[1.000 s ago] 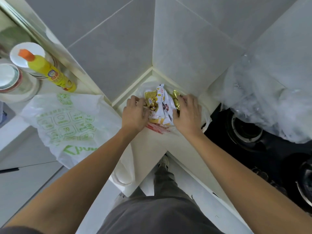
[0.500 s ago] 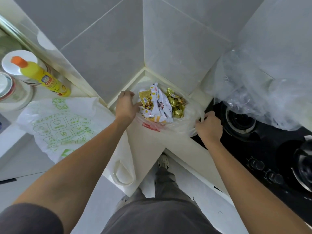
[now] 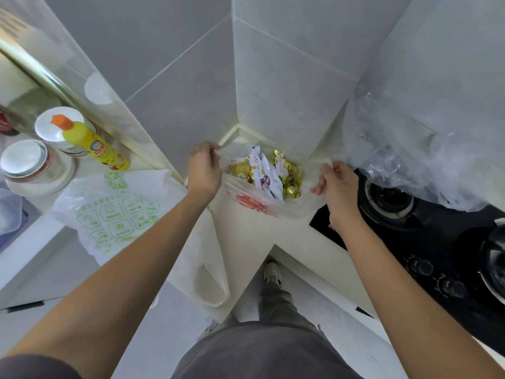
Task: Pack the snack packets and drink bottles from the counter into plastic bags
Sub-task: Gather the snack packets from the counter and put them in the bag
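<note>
A clear plastic bag with red print [image 3: 252, 205] sits in the counter corner, holding several white and gold snack packets [image 3: 266, 173]. My left hand [image 3: 203, 170] pinches the bag's left rim near the wall. My right hand [image 3: 337, 183] pinches the bag's right rim beside the stove. Between the two hands the bag's mouth is stretched wide. A second white bag with green print [image 3: 117, 212] lies flat on the counter to the left, one handle hanging over the edge.
A yellow bottle with an orange cap [image 3: 90, 142] and stacked white bowls [image 3: 30, 162] stand at the left. A black gas stove [image 3: 426, 236] fills the right, with crumpled clear plastic [image 3: 426, 157] heaped behind it. Grey tiled walls meet behind the bag.
Both hands left the packets and took the bag's rims. My right hand moved right toward the stove, and the bag's mouth spread wider.
</note>
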